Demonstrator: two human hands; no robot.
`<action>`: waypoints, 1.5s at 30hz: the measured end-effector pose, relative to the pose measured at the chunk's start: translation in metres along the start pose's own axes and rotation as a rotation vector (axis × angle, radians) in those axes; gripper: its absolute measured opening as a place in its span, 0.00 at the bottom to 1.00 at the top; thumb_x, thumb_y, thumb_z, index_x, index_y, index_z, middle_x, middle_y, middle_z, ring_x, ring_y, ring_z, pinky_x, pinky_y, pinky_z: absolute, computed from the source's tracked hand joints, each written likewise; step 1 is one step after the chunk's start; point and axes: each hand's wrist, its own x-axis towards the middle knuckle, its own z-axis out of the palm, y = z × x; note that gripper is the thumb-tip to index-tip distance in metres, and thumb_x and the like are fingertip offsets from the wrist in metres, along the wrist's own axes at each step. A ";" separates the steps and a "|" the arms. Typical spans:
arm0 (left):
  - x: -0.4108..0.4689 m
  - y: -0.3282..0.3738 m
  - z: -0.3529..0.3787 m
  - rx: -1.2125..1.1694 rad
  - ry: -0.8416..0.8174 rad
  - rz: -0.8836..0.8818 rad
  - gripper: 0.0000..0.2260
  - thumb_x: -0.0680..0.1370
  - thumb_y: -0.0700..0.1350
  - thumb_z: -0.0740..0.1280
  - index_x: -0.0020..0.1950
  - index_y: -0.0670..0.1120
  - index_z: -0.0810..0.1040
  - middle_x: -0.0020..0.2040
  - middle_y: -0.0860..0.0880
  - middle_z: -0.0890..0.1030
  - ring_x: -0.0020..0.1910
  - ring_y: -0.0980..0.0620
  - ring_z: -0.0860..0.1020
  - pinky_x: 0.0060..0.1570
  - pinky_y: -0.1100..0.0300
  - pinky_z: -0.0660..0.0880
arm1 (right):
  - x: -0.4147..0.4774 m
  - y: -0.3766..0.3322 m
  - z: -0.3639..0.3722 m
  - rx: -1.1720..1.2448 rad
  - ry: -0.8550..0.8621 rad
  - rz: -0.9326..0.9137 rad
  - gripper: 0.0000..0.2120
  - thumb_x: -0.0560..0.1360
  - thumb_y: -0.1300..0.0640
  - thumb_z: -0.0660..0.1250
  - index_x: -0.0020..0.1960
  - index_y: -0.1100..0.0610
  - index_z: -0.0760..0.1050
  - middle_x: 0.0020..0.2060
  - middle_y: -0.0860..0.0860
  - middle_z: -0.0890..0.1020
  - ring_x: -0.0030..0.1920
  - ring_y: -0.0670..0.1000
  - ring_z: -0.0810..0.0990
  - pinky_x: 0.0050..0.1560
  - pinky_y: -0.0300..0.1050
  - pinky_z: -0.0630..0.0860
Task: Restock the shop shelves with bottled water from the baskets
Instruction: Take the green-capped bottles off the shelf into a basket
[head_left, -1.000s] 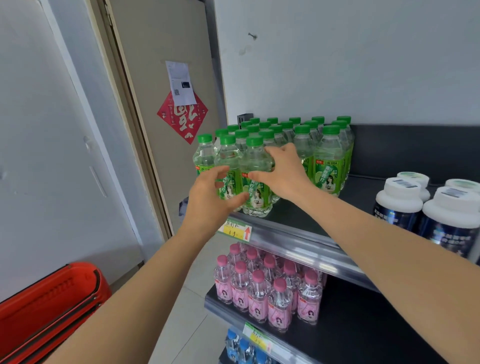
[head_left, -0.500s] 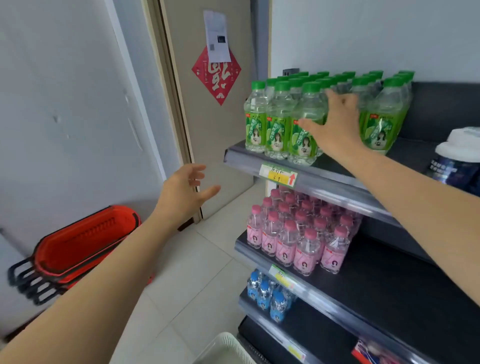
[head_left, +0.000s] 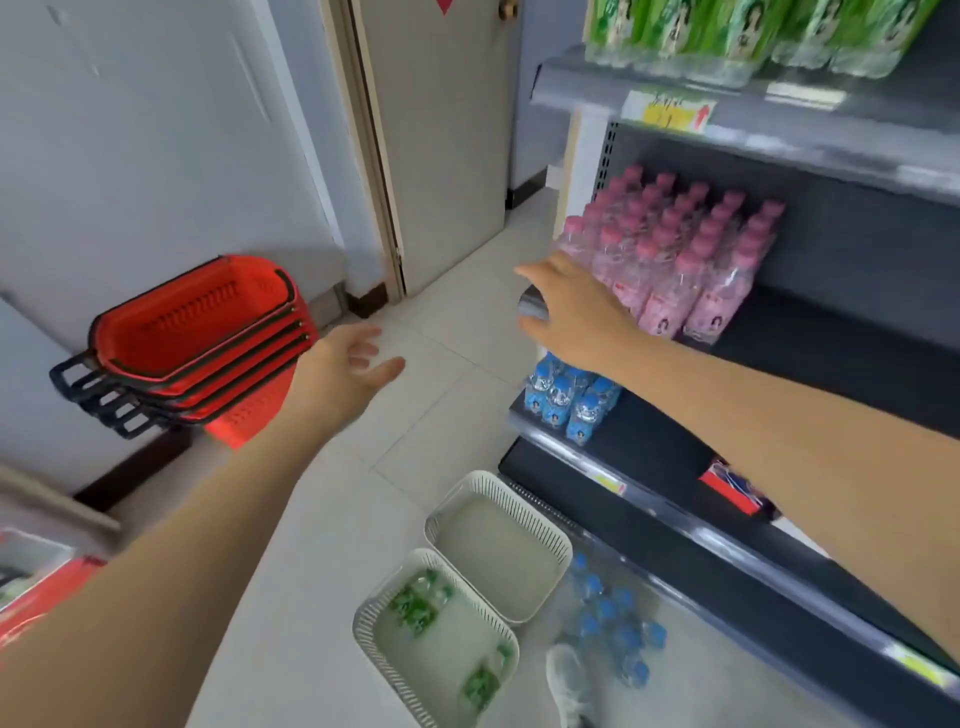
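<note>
Both of my hands hang in the air and hold nothing. My left hand (head_left: 345, 371) is over the floor tiles with its fingers spread. My right hand (head_left: 576, 306) hovers in front of the pink-capped bottles (head_left: 680, 249) on the middle shelf, fingers relaxed. Green-labelled bottles (head_left: 737, 31) fill the top shelf. A few blue-capped bottles (head_left: 569, 397) stand on the lower shelf. On the floor, one white basket (head_left: 374, 629) holds a few green-capped bottles (head_left: 415, 608). The white basket (head_left: 563, 545) beside it has nothing in it. A heap of blue-capped bottles (head_left: 610, 623) lies next to them.
A stack of red shopping baskets (head_left: 192, 343) leans against the left wall. A closed door (head_left: 441, 130) stands behind. The black shelf edge (head_left: 675, 514) runs along the right. My shoe (head_left: 569, 680) is near the baskets. A red packet (head_left: 732, 486) lies on the bottom shelf.
My right hand has let go of the green bottles on the top shelf and dropped to the middle shelf. My left hand has lowered. The view has tilted down to the floor baskets.
</note>
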 end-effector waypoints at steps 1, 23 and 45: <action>-0.008 -0.019 0.006 0.008 -0.017 -0.037 0.20 0.73 0.47 0.72 0.63 0.44 0.75 0.50 0.50 0.77 0.48 0.52 0.77 0.51 0.62 0.70 | -0.009 -0.002 0.019 0.022 -0.037 0.021 0.27 0.76 0.53 0.64 0.73 0.55 0.61 0.68 0.55 0.66 0.67 0.56 0.66 0.64 0.52 0.68; -0.107 -0.431 0.339 0.141 -0.227 -0.387 0.19 0.72 0.48 0.73 0.61 0.48 0.76 0.53 0.49 0.80 0.49 0.52 0.77 0.51 0.62 0.71 | -0.073 0.090 0.494 0.103 -0.299 -0.136 0.24 0.78 0.53 0.61 0.72 0.55 0.62 0.66 0.52 0.67 0.65 0.55 0.68 0.58 0.52 0.72; -0.095 -0.695 0.528 0.518 -0.449 -0.412 0.39 0.69 0.52 0.74 0.75 0.48 0.58 0.73 0.44 0.63 0.71 0.45 0.63 0.70 0.52 0.61 | -0.150 0.097 0.898 0.786 -0.558 0.633 0.22 0.75 0.56 0.66 0.68 0.59 0.66 0.57 0.54 0.76 0.45 0.49 0.72 0.43 0.40 0.70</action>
